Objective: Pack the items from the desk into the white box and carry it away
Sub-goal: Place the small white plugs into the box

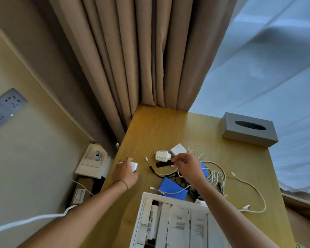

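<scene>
Your left hand [125, 170] fingers curl round a white charger [133, 166]; right hand [187, 166] fingers pinch a black strap [164, 164] over the tabletop [161, 126].

The far half of the yellow wooden table [159, 126] lies bare up to the beige pleated curtain [132, 59], giving open passage. A grey rectangular tissue box [249, 129] blocks the far right corner. Tangled white cables [215, 174] clutter the middle right, and the open white cardboard box [175, 222] fills the near edge.
</scene>
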Demonstrator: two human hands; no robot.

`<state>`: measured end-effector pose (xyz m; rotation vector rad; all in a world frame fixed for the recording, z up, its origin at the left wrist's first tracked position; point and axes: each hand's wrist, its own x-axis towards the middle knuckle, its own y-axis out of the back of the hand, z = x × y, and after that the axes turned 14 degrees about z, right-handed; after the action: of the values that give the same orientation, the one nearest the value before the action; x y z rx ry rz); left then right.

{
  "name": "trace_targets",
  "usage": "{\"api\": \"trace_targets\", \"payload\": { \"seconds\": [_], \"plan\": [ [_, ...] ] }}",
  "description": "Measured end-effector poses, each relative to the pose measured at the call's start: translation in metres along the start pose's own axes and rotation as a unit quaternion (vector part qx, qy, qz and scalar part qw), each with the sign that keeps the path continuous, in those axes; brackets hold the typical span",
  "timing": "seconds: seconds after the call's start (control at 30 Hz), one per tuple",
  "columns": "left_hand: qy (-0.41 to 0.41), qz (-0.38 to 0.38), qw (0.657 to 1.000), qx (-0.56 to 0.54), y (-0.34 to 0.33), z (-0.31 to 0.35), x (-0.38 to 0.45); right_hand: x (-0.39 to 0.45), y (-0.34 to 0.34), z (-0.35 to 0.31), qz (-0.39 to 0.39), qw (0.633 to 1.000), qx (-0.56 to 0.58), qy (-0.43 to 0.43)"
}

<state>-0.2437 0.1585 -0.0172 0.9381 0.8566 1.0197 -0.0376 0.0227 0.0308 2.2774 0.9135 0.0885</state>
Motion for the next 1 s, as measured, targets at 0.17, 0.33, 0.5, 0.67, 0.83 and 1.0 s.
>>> {"api": "trace_targets", "payload": {
  "seconds": [0.17, 0.33, 0.5, 0.67, 0.83, 1.0],
  "plan": [
    [0.010, -0.003, 1.000, 0.025, -0.026, 0.002, 0.016, 0.032, -0.006, 0.010, 0.009, 0.999, -0.040, 0.003],
    [0.014, 0.012, 1.000, -0.008, -0.037, 0.000, 0.027, 0.058, -0.009, 0.021, 0.018, 0.997, -0.078, 0.019],
    [0.043, 0.025, 0.994, -0.098, -0.035, 0.005, 0.025, 0.082, -0.016, 0.034, 0.003, 0.988, -0.141, 0.056],
    [0.093, 0.022, 0.954, -0.283, -0.020, 0.022, 0.012, 0.110, -0.021, 0.039, -0.032, 0.962, -0.227, 0.147],
    [0.127, 0.000, 0.907, -0.400, 0.002, 0.044, -0.002, 0.124, -0.023, 0.041, -0.076, 0.919, -0.318, 0.223],
    [0.121, -0.010, 0.893, -0.434, 0.020, 0.066, -0.015, 0.128, -0.031, 0.044, -0.092, 0.878, -0.394, 0.257]
  ]
}}
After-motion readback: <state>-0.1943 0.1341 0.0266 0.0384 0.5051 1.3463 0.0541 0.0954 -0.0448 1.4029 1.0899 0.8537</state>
